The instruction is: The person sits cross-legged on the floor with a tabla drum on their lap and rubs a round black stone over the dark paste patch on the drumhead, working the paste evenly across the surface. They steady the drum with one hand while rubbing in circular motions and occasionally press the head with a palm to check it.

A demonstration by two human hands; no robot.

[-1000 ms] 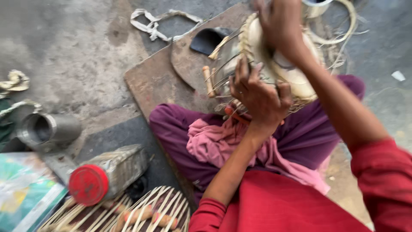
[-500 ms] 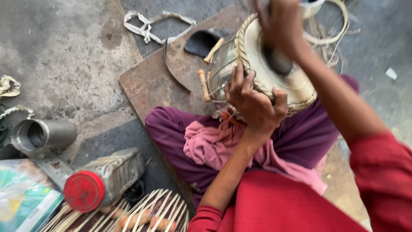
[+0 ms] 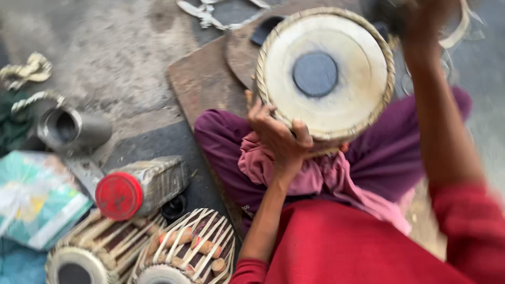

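Drum (image 3: 325, 73), one, round pale head with a dark centre spot and braided rim, sits tilted on the person's lap over purple trousers and a pink cloth (image 3: 315, 173). Left hand (image 3: 279, 138) grips the drum's lower-left rim, fingers curled round the edge. Right hand (image 3: 421, 21) is raised above the drum's upper-right rim, blurred; can't tell if it's closed or holding anything. Two more laced drums (image 3: 184, 247) lie lower left of the lap drum, side by side, touching. One plastic jar with red lid (image 3: 142, 186) lies just above them. One metal cylinder (image 3: 71, 129) further left. Wooden board (image 3: 205, 79) under the drum's left side; bare floor beyond it, upper left.
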